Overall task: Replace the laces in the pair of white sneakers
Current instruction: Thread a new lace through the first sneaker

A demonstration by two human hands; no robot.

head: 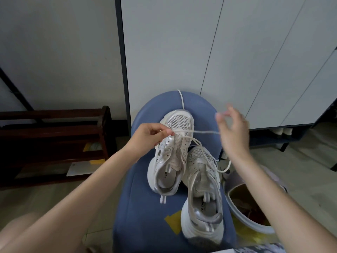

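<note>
Sneakers sit on a blue padded stool [138,179]: the far sneaker [170,152] overlaps the near sneaker [202,194]. The left hand [151,134] pinches a white lace [206,132] between thumb and fingers over the far sneaker. The lace stretches taut to the blurred right hand [232,125], fingers loosely spread; whether it grips the lace cannot be told. A bin [242,201] stands beside the stool.

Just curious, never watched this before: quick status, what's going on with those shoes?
Left hand pinching lace over far sneaker. Right hand blurred, at lace's other end, grip unclear. Near sneaker alongside, on blue seat. Nothing in the way.
</note>
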